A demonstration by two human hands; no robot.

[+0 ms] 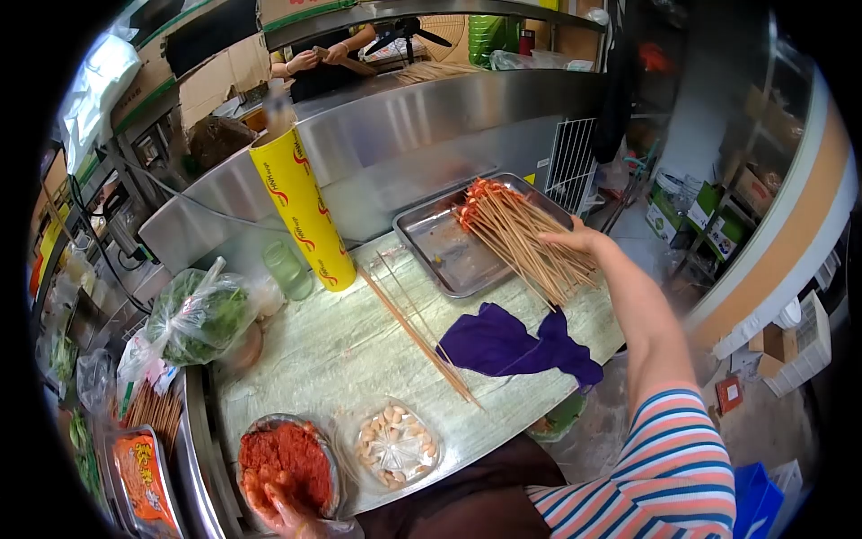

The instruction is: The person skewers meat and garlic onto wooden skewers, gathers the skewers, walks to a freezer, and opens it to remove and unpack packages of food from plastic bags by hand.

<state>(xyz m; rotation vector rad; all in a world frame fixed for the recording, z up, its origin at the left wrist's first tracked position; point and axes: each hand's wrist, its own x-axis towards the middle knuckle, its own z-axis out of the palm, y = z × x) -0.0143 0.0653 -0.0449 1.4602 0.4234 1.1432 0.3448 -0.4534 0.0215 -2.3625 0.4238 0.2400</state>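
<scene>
My left hand [285,505] is in a bowl of red minced meat [292,454] at the table's front edge, its fingers spread and smeared with red. My right hand [573,237] rests on the bare ends of a pile of wooden skewers [521,235], its thumb stretched out over them; the other fingers are partly hidden. Red food sits on the far ends of these skewers, which lie across a metal tray [429,269]. A clear dish of peeled garlic cloves [395,445] stands right of the bowl.
A purple cloth [503,346] and loose skewers [417,337] lie mid-table. Behind stand a yellow tube [305,211] and green glass [287,269]. Bagged greens [202,314] are at left. Beyond the metal partition [386,112] another person's hands [319,57] show.
</scene>
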